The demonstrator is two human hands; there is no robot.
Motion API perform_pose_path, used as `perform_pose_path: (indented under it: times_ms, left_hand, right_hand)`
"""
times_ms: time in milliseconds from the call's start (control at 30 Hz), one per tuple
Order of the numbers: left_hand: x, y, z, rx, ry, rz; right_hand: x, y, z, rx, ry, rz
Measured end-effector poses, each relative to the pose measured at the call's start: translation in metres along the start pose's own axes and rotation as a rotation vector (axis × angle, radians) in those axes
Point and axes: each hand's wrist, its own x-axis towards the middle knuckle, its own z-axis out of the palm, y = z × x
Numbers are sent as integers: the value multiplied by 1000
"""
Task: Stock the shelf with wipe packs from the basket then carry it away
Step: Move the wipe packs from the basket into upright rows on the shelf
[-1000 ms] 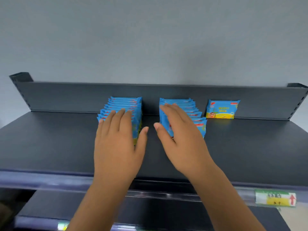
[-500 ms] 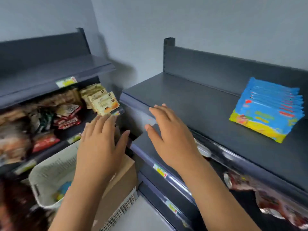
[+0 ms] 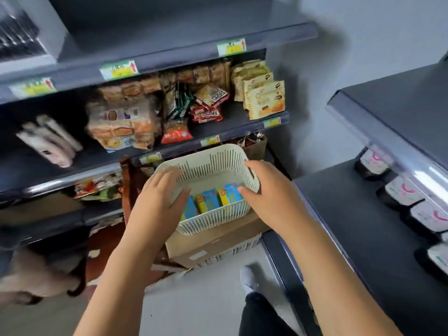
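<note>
Both hands on the basket, one per side. Left hand grips the left wall: thumb inside, fingers over the rim outside. Right hand does the same on the right wall. Blur hides how tight either grip is. Basket is pale, slotted, upright, and sits on a cardboard box on the floor, in front of the snack shelves. Wipe packs, blue and yellow, stand on edge in the basket bottom, between the two thumbs. Dark grey shelf is just to the right.
</note>
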Motion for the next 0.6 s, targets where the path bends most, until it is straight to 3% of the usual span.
perform_pose_path:
  times_ms: [167,367,467,600]
  left_hand:
    - [51,-16,42,-90,-92,-158]
    - [118,-48,99,-187,-216,-407]
    - [139,-70,138,-176,-275,-542]
    - [153,-86,201,-65,-522,-648]
  right_hand:
    - [61,36,39,105,-108,124]
    - [133,73,103,-26,-30,304]
    - [162,86,148,-75,-248,415]
    - [186,110,198,-64,-462,645]
